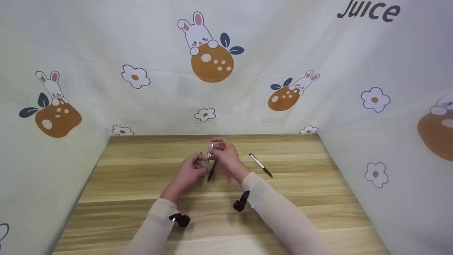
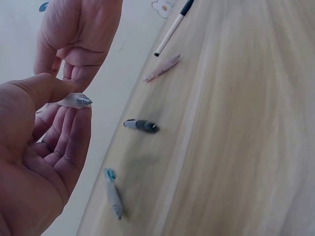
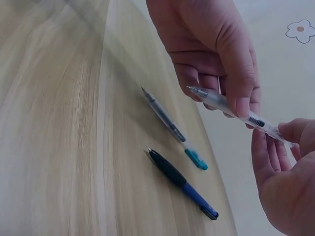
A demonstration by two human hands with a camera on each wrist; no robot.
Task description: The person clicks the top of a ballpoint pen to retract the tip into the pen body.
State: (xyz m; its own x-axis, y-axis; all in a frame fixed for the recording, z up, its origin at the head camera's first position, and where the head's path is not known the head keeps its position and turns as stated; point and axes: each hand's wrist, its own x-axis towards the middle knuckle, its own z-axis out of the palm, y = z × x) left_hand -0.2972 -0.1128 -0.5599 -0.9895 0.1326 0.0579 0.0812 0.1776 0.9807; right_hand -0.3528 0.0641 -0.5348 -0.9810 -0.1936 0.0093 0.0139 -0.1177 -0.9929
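Both hands hold one clear retractable pen (image 3: 216, 100) above the table, its metal tip bare. My left hand (image 1: 191, 170) pinches the tip half between thumb and fingers. My right hand (image 1: 226, 154) grips the other end between thumb and fingertips. Beneath the hands, a clear pen with a teal end (image 3: 165, 120) lies on the table beside a dark blue pen (image 3: 179, 179). In the left wrist view, a pinkish clear pen (image 2: 162, 68) lies farther along the row.
A white pen with black ends (image 1: 261, 165) lies on the wooden table (image 1: 134, 184), to the right of the hands. Behind and at the sides hangs a pale printed cloth (image 1: 159, 42). Black wrist cameras sit on both sleeves.
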